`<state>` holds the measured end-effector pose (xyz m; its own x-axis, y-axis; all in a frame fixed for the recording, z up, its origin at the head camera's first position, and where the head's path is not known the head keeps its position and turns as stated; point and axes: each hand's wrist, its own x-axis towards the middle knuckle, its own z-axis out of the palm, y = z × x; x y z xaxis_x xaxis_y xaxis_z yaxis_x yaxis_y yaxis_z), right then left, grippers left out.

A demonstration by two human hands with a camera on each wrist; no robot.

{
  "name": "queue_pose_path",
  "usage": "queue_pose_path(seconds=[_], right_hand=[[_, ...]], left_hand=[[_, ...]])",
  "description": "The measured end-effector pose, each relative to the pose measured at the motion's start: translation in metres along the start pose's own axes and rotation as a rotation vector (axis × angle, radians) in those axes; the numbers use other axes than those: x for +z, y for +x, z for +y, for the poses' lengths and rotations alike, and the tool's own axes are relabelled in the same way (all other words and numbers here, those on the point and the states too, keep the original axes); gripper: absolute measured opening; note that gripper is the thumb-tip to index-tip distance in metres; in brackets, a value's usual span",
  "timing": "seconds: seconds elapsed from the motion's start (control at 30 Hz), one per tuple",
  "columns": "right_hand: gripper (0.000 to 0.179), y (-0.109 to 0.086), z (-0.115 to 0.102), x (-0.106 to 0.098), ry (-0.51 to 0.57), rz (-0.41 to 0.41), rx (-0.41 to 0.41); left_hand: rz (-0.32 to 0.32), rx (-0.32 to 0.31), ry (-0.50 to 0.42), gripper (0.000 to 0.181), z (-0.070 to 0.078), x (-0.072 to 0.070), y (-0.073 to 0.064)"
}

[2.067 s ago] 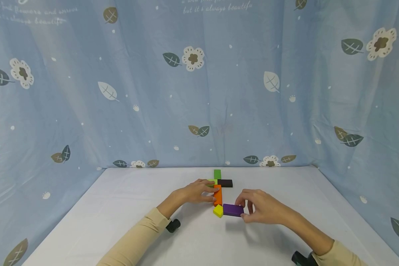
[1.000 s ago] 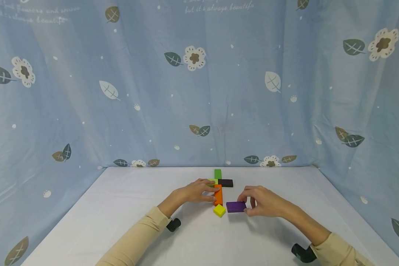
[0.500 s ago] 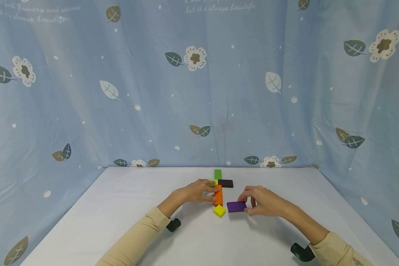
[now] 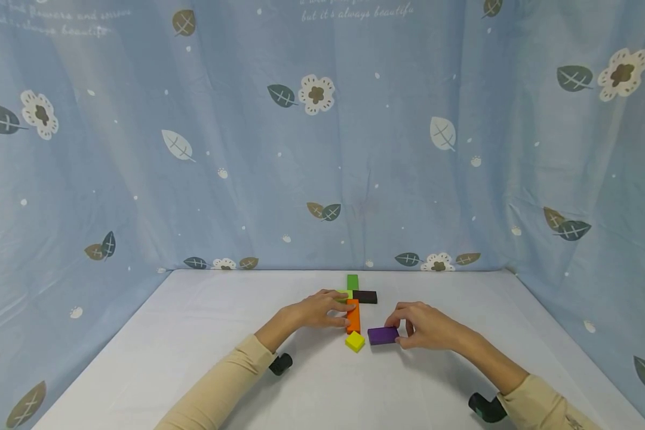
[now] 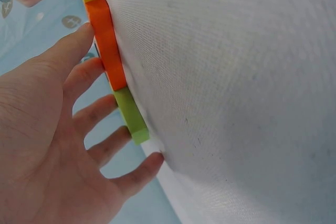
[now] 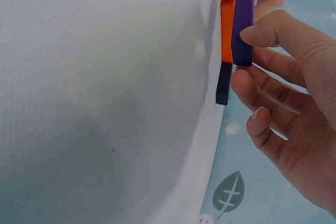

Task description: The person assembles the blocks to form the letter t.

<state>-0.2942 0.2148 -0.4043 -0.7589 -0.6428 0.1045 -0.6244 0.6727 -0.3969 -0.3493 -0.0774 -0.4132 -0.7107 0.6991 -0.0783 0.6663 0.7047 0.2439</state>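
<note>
My right hand (image 4: 421, 325) pinches a purple block (image 4: 383, 335) between thumb and fingers, a short gap to the right of the yellow block (image 4: 355, 341). In the right wrist view, the thumb presses one face of the purple block (image 6: 243, 27). My left hand (image 4: 318, 309) rests with spread fingers against the left side of the orange block (image 4: 353, 316) and the light green block (image 5: 131, 115), which the fingers partly cover in the head view. The yellow block lies turned at the orange block's near end. Beyond the orange one are a black block (image 4: 365, 297) and a green block (image 4: 352, 282).
A white cloth (image 4: 193, 334) covers the table. Behind it and at both sides hangs a blue curtain (image 4: 236, 197) with leaves and flowers. Dark wrist cameras sit under the left sleeve (image 4: 281, 364) and the right sleeve (image 4: 488, 408).
My right hand has drawn the purple block back to the right, away from the yellow block, which now shows slightly turned. The left hand stays in place.
</note>
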Motion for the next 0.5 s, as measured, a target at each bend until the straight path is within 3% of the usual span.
queue_pose_path(seconds=[0.5], right_hand=[[0.026,0.002,0.0045,0.0043,0.011,-0.015,-0.003]], left_hand=[[0.003,-0.004,0.006,0.052,0.0006,0.0003,0.0007]])
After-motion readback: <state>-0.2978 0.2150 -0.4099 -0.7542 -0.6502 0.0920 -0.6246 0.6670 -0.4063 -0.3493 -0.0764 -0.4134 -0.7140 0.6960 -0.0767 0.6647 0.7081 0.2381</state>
